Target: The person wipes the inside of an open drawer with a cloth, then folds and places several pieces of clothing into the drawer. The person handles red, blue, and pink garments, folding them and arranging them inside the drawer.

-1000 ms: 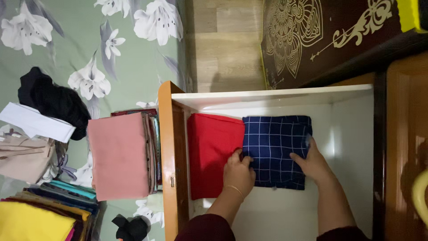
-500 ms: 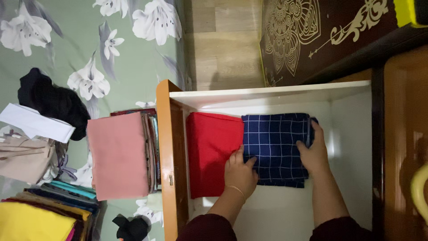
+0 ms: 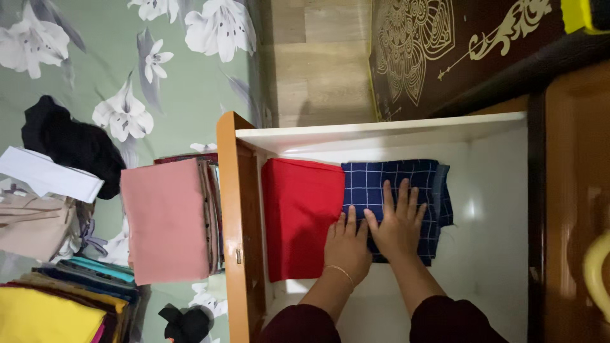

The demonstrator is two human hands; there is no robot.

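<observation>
Head view: we press both flat, open hands, left hand and right hand, evenly on the blue checked cloth, gripping nothing, beside the red cloth.

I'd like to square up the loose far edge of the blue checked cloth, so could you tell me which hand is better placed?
Probably the right hand: it lies flat on the blue cloth, nearer that edge. The left hand sits by the red cloth.

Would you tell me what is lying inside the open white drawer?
Inside the drawer lie a folded red cloth and a navy checked cloth, with the left hand and right hand flat on it. Anything beneath is covered.
</observation>
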